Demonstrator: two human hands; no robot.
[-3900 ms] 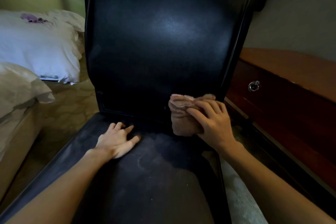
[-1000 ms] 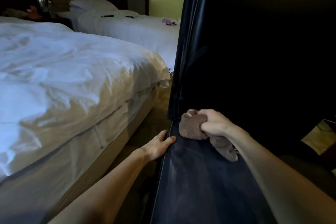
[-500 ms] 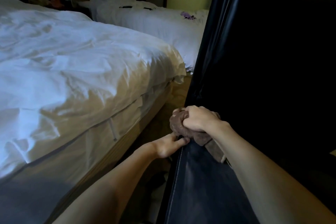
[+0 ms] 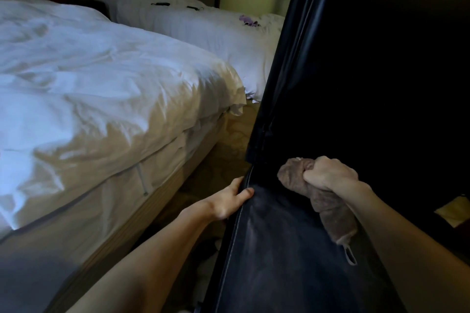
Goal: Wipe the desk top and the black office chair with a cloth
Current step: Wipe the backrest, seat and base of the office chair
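The cloth (image 4: 328, 201) is clenched by the right hand (image 4: 329, 175) at the back of the chair (image 4: 279, 262) seat; soft and light, it is best held balled. The seat edge is gripped by the left hand (image 4: 229, 202)

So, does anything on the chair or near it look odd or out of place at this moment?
The chair seat carries pale dusty smears near the cloth, which the right hand grips bunched. On the floor beside it lies a white crumpled thing; what it is, I cannot tell.
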